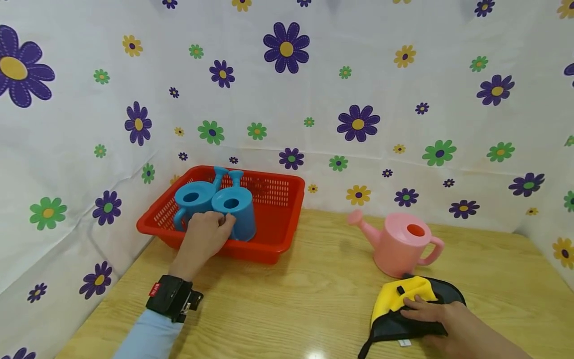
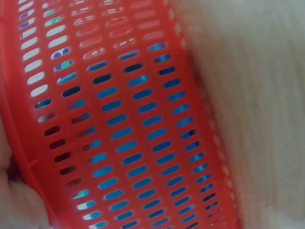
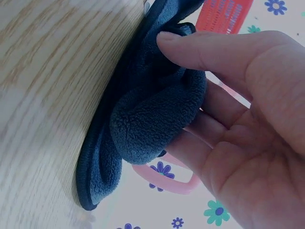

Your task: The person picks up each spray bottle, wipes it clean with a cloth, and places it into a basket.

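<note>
Two blue watering cans stand side by side in the red basket: a left can and a right can. My left hand reaches over the basket's front rim and holds the right can by its near side, where its handle is hidden behind my curled fingers. Through the slots of the basket wall, blue shows in the left wrist view. On the table, my right hand grips a crumpled yellow and dark grey cloth, thumb on one side of a plush fold and fingers on the other.
A pink watering can stands upright behind the cloth, spout to the left. The wooden table meets a white flowered backdrop at the back and sides. The basket stands close to the backdrop on the left.
</note>
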The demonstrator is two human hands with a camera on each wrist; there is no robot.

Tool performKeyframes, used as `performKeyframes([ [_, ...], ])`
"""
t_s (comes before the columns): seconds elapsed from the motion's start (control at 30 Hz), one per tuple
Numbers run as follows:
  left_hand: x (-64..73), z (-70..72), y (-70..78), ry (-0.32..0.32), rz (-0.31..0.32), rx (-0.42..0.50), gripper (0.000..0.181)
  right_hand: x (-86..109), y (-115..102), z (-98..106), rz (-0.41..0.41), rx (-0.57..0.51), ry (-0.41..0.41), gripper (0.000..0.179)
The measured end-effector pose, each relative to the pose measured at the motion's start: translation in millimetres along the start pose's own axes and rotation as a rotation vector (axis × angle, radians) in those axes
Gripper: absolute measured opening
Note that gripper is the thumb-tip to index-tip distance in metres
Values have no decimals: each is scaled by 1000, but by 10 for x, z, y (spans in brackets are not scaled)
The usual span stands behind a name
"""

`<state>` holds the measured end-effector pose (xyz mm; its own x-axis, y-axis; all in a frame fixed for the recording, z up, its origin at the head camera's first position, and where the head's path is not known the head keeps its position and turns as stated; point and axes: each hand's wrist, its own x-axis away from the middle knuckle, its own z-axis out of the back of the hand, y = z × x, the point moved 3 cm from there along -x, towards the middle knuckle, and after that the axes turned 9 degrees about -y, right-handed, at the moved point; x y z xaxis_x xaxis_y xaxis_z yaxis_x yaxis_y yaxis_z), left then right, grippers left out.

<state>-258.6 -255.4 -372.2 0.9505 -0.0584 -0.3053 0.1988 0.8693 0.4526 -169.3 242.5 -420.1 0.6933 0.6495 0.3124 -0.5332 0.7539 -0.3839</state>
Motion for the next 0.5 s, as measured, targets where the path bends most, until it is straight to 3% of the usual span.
performKeyframes([
  [0.13, 64, 3, 64, 186, -85, 65, 37, 45, 4, 42, -45, 12, 61, 46],
  [0.2, 94, 14, 228, 258, -197, 83, 33, 81, 17, 69, -89, 5, 80, 43],
  [0.27, 108, -4, 519, 267, -362, 114, 26, 132, 43, 93, -147, 1, 103, 43],
  [0.33, 122, -77, 914, 199, -555, 141, 17, 203, 88, 128, -224, -12, 114, 43],
  [0.4, 115, -233, 1359, 76, -730, 161, 7, 317, 148, 170, -302, -4, 159, 41],
  [0.43, 104, -341, 1579, 7, -805, 151, 4, 385, 186, 204, -333, 4, 204, 39],
  [0.5, 72, -583, 1990, -108, -901, 93, 19, 523, 263, 276, -321, -2, 398, 37],
])
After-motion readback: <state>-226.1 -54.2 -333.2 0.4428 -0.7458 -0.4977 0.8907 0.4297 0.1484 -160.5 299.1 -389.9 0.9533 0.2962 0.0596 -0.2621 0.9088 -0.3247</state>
